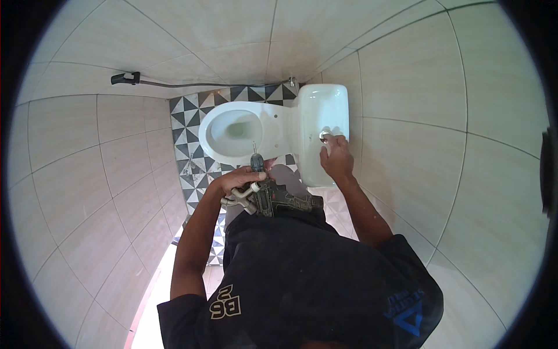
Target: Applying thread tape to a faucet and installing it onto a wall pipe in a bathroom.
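Note:
My left hand (237,177) is wrapped round the front of a power drill (265,200), just behind its chuck. The drill bit (254,146) points away from me toward the toilet bowl (206,139). A pale side handle (237,200) sticks out on the drill's left. My right hand (338,158) reaches over the white cistern lid (322,104), its thumb and fingers apart. Its fingertips are at the round flush button (324,135), partly covering it. Whether they press the button cannot be made out.
A hand sprayer (125,78) hangs on the far wall, its hose (203,85) running to a valve (292,81) beside the cistern. Beige tiled walls (407,75) stand close around. Black-and-white patterned tiles (189,116) cover the floor. A dark object (546,174) is at the right rim.

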The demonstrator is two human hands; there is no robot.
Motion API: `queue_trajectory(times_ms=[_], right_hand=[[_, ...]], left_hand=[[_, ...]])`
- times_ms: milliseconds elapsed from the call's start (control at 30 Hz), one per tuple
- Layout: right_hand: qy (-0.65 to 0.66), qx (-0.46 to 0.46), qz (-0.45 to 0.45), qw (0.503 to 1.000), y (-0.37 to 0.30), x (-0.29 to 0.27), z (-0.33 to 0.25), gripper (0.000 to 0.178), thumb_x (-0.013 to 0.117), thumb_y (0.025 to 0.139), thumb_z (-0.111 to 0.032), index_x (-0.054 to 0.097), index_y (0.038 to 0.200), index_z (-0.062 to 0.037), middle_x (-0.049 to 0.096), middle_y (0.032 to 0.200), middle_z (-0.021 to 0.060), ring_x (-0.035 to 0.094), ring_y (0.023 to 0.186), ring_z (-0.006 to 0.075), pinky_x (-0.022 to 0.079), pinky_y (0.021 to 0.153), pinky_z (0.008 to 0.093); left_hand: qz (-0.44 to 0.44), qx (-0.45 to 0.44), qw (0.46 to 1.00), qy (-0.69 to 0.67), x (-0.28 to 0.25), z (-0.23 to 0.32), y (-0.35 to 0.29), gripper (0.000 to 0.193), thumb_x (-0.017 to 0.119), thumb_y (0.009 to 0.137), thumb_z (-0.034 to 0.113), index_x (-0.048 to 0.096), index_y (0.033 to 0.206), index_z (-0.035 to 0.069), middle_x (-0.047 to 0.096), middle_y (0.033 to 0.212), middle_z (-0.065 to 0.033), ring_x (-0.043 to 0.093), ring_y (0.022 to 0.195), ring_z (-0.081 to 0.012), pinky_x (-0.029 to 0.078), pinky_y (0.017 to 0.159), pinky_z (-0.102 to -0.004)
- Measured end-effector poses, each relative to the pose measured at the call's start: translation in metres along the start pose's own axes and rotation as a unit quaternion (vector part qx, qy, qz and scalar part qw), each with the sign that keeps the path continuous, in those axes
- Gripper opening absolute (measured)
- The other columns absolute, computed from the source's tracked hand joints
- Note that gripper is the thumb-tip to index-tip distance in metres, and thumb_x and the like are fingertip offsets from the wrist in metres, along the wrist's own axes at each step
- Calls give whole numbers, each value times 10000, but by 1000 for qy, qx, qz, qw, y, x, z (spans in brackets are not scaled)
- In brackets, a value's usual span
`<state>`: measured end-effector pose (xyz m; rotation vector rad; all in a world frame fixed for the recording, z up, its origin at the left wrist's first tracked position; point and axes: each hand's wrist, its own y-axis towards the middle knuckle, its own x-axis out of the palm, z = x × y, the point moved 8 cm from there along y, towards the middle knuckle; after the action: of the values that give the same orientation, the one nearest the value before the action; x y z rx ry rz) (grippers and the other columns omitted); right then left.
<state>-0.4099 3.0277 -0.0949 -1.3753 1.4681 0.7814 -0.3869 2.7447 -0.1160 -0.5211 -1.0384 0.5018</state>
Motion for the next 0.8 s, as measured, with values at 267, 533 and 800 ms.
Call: queue_trajectory(times_ms=[267,533,800], right_hand=[[-60,-38,24,997,6,19,5,348,644,778,-102,635,1122,-52,562,1132,144,582,1044,329,560,816,446],[-64,-52,26,996,7,23,6,354,612,785,-77,632,1138,-59,553,1158,139,568,1079,325,564,834,434],[-117,-17,-52,992,11,32,1,390,612,771,-84,621,1161,-64,533,1192,152,548,1129,327,539,898,445]], left_hand=[[67,84,991,-85,-22,-27,-28,527,670,939,420,598,1240,-6,666,1138,-130,678,1020,-221,556,896,-354],[60,173,950,-254,-30,-60,-69,598,699,917,425,547,1279,-26,641,1190,-166,678,1064,-269,576,922,-403],[100,253,926,-264,-43,-86,-106,577,660,941,422,544,1285,-27,642,1202,-184,683,1066,-279,578,910,-409]])
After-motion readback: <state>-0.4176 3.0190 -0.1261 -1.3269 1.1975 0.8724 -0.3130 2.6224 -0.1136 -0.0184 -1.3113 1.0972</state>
